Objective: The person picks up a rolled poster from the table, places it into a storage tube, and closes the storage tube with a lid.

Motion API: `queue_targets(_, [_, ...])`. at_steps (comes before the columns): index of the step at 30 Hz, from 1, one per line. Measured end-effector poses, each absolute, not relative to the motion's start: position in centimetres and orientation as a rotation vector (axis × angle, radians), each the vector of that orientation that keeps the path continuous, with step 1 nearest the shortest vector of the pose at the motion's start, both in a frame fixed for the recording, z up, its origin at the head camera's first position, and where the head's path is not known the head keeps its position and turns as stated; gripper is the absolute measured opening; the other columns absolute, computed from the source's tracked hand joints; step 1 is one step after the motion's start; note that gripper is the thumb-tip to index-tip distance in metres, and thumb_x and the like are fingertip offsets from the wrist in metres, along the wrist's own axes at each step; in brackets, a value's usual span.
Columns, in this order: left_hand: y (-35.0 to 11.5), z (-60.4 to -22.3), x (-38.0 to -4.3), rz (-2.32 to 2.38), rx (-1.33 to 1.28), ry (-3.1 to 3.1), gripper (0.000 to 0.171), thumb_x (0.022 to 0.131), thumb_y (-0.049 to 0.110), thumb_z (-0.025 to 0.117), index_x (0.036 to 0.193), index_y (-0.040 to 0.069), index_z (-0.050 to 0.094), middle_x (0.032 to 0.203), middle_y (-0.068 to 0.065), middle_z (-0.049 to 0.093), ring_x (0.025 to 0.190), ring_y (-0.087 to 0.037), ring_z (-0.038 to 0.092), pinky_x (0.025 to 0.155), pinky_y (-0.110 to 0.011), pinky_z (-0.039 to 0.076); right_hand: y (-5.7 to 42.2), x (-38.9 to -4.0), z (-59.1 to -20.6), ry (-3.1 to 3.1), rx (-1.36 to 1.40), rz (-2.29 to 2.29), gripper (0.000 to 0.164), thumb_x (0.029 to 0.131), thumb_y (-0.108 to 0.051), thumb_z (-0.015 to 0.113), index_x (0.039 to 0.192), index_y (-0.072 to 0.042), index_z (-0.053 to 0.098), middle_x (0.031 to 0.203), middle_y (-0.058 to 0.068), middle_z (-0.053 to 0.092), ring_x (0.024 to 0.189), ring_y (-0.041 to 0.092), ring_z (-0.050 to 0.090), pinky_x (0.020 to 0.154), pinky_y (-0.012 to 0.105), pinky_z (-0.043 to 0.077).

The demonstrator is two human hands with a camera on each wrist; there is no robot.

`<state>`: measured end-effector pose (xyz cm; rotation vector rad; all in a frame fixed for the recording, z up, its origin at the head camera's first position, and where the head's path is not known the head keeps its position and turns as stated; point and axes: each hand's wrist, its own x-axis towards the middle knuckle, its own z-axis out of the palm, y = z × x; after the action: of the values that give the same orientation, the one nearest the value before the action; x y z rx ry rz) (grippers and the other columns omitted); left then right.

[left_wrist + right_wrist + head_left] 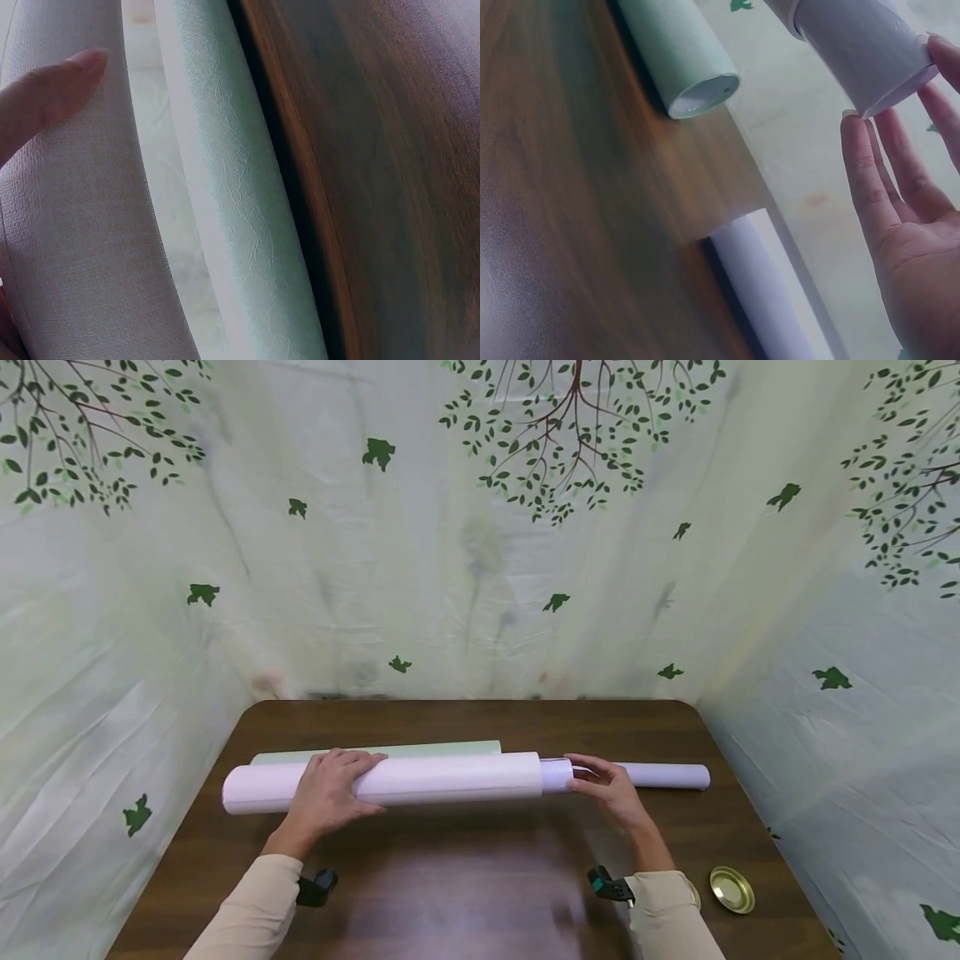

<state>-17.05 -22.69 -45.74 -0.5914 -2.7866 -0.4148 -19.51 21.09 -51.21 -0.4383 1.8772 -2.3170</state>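
A wide, pale pinkish-white wallpaper roll (450, 778) is held up off the table, lying crosswise. My left hand (330, 789) grips it left of its middle, thumb along the near side; the left wrist view shows its fine woven texture. Out of its right end sticks a narrower lavender-white paper roll (556, 776). My right hand (611, 793) pinches the rim of that inner roll with its fingertips, the palm standing away from it in the right wrist view. How far the inner roll reaches inside is hidden.
Behind the held rolls, a pale green textured roll (450, 748) lies on the brown wooden table (465, 860). A slim white roll (667, 776) lies at the right. A gold-coloured round lid (732, 890) sits near the right sleeve. Leaf-printed curtains (450, 568) surround the table.
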Motion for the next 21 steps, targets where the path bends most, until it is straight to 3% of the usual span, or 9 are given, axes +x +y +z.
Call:
queue_targets(16, [-22.2,-45.6,-17.1,-0.423,-0.602,-2.792,0.073,0.057,0.039,0.09,0.121,0.011,0.067,0.112,-0.009,0.068,0.103,-0.032,0.058,0.088,-0.054,0.039,20.0,-19.6,-50.9,1.928,-0.491,-2.272,0.048,0.082,0.009,0.068,0.124,0.02,0.048,0.11,0.0,0.066,0.104,0.02,0.062,0.082,0.028,0.053])
queue_targets(21, [-22.1,-45.7,-17.3,-0.413,-0.604,-2.797,0.074,0.057,0.04,0.09,0.121,0.012,0.067,0.112,-0.009,0.068,0.103,-0.031,0.058,0.087,-0.053,0.039,19.6,-19.7,-51.1,1.957,-0.493,-2.249,0.044,0.082,0.007,0.069,0.122,0.014,0.054,0.111,0.001,0.066,0.105,0.021,0.062,0.082,0.028,0.053])
